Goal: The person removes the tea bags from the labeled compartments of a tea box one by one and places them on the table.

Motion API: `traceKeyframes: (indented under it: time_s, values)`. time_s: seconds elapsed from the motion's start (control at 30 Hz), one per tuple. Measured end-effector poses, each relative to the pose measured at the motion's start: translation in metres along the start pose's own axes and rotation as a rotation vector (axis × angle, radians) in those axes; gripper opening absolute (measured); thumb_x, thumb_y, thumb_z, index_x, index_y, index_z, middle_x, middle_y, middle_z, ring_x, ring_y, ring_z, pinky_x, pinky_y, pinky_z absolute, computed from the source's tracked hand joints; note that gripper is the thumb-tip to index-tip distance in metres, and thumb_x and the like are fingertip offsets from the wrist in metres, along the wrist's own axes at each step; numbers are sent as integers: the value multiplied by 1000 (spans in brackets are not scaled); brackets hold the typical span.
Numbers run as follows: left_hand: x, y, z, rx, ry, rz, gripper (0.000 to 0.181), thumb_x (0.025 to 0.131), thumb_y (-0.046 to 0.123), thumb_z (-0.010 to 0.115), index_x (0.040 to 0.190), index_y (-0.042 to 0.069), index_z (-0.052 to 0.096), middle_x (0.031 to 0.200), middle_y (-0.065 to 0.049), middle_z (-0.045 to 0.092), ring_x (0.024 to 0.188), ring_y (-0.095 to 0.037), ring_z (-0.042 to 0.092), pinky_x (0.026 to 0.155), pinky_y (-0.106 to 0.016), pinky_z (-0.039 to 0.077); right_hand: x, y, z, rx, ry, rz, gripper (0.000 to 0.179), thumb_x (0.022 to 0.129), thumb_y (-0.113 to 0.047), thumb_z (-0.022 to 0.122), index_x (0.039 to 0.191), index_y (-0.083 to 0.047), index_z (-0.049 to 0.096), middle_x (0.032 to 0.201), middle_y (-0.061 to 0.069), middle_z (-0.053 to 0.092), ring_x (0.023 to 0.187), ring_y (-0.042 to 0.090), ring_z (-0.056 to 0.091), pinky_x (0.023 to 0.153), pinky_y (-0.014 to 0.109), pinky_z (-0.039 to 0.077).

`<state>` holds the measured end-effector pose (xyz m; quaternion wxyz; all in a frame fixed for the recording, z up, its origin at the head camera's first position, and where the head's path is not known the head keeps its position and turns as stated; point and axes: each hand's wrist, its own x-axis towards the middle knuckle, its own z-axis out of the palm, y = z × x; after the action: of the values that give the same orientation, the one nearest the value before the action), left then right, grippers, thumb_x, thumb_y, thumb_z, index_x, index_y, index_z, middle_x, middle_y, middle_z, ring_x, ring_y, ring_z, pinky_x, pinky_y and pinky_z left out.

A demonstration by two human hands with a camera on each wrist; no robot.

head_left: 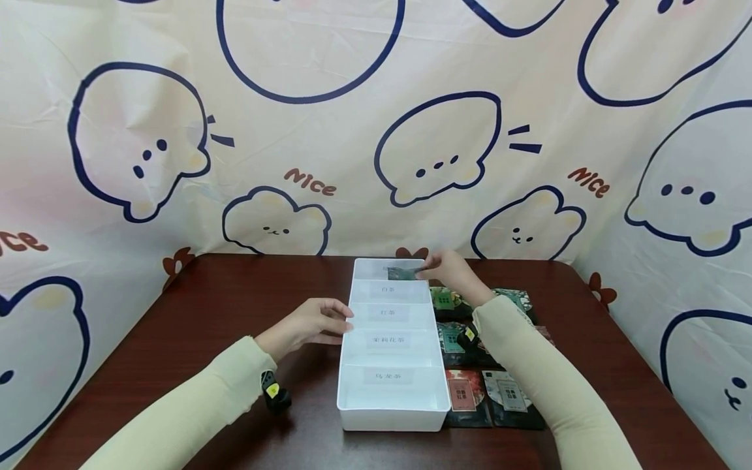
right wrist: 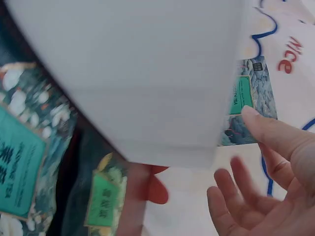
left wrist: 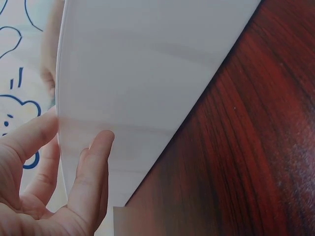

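Note:
A long white divided box [head_left: 392, 399] stands on the table, with a printed label in each of its several compartments. My right hand [head_left: 449, 274] pinches a green tea packet [head_left: 402, 273] over the farthest compartment. In the right wrist view, the thumb lies on the face of the packet [right wrist: 251, 91], beside its green label, and the box wall hides part of it. At the box's left side, my left hand [head_left: 311, 324] touches the rim with extended fingers. One fingertip [left wrist: 104, 140] shows against the outer wall in the left wrist view.
Several tea packets lie in rows along the box's right side, under my right forearm, including a red one [head_left: 468, 395] and a grey-and-black one [head_left: 512, 397] in front. A patterned cloth [head_left: 352, 143] hangs behind the dark wooden table [head_left: 235, 294].

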<state>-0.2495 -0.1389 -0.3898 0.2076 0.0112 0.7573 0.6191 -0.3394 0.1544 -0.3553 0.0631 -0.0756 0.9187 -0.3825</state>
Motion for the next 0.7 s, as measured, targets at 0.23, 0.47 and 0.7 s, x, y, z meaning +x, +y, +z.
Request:
traceKeyframes:
  time_s: [0.23, 0.47, 0.7]
  values:
    - [0, 0, 0, 1, -7, 7, 30, 83, 4, 75, 109, -1, 62, 105, -16, 61, 84, -22, 67, 87, -52, 55, -12, -9, -18, 175, 47, -98, 21, 91, -24, 68, 99, -9, 57, 112, 12, 60, 105, 29, 57, 91, 44, 50]
    - [0, -1, 0, 3, -11, 9, 31, 83, 4, 74, 111, -1, 62, 105, -16, 61, 84, -21, 67, 88, -53, 54, -26, -14, -36, 404, 151, -175, 32, 90, -25, 69, 114, -10, 54, 115, 9, 59, 96, 18, 61, 90, 41, 56]
    - [1, -2, -1, -6, -9, 3, 31, 83, 4, 75, 110, -2, 62, 105, -16, 61, 84, -22, 67, 89, -53, 54, -46, -3, -46, 489, 218, -301, 36, 91, -21, 68, 124, -22, 55, 92, -2, 60, 76, 11, 58, 72, 24, 58]
